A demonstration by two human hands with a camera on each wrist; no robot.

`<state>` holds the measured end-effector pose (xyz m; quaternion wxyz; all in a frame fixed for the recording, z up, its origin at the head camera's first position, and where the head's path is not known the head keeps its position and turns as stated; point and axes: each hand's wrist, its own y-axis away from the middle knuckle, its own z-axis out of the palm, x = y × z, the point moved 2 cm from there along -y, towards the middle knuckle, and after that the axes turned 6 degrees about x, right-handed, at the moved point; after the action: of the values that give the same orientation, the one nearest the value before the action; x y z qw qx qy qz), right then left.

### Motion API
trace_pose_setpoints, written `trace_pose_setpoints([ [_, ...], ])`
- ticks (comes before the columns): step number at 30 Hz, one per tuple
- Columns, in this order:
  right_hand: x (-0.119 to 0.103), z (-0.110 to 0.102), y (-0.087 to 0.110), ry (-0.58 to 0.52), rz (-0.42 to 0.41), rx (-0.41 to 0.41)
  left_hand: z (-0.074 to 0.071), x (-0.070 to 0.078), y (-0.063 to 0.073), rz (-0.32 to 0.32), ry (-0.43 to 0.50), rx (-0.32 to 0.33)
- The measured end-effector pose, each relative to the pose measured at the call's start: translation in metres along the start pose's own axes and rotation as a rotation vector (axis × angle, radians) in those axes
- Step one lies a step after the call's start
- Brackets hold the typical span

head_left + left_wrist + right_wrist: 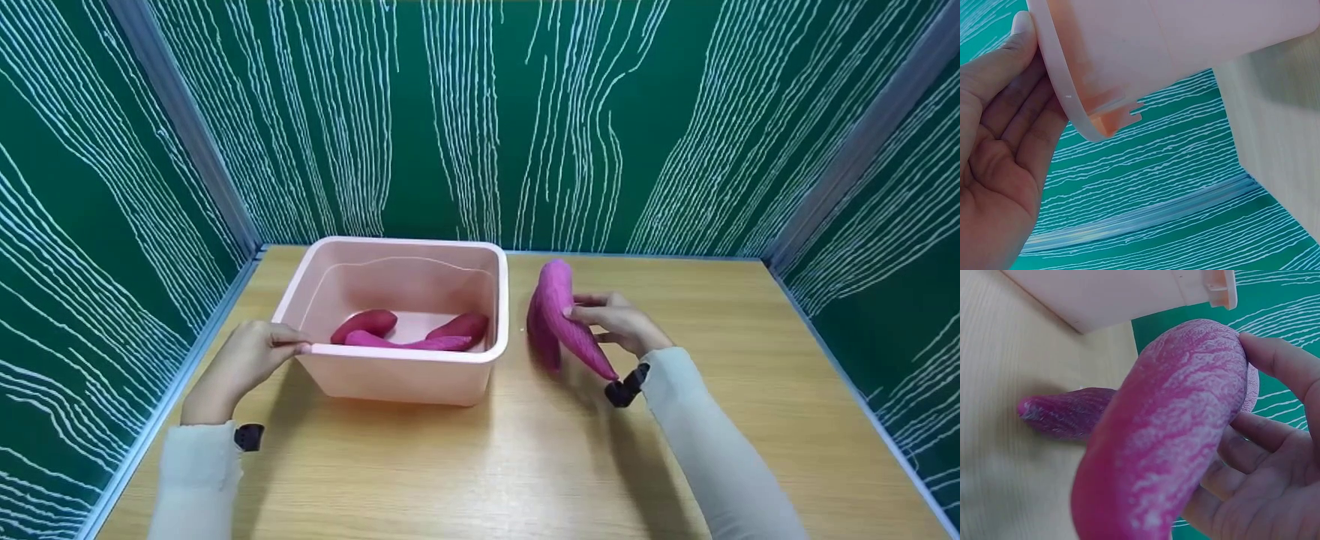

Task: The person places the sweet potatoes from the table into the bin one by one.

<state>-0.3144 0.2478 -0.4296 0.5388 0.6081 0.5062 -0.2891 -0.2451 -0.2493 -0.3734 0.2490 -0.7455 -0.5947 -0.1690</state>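
Observation:
My left hand [244, 367] pinches the front left corner of a pink plastic bin [405, 379], thumb and fingers at its rim, as the left wrist view shows too. Inside the bin lie a dark red sweet potato [375, 321], another dark red one [463, 328], and a long, curved magenta one [401, 343]. To the bin's right, my right hand [619, 322] holds a long, bent magenta sweet potato [562, 307] between thumb and fingers, above the table. A darker purple sweet potato [1067, 413] lies beneath it on the table, partly hidden in the right wrist view.
The light wooden table [480, 465] carries the bin near its back edge. Green panels [570, 127] with white wavy lines rise behind and on both sides, joined by metal corner posts [184, 120].

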Motion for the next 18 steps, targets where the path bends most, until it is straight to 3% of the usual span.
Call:
trace_pose_setpoints([
  [10, -0.024, 0.003, 0.002, 0.032, -0.008, 0.001, -0.001, 0.001, 0.000, -0.039, 0.029, -0.013],
  [18, -0.042, 0.005, 0.003, 0.042, -0.031, 0.002, -0.001, 0.000, 0.000, -0.022, 0.017, -0.001],
])
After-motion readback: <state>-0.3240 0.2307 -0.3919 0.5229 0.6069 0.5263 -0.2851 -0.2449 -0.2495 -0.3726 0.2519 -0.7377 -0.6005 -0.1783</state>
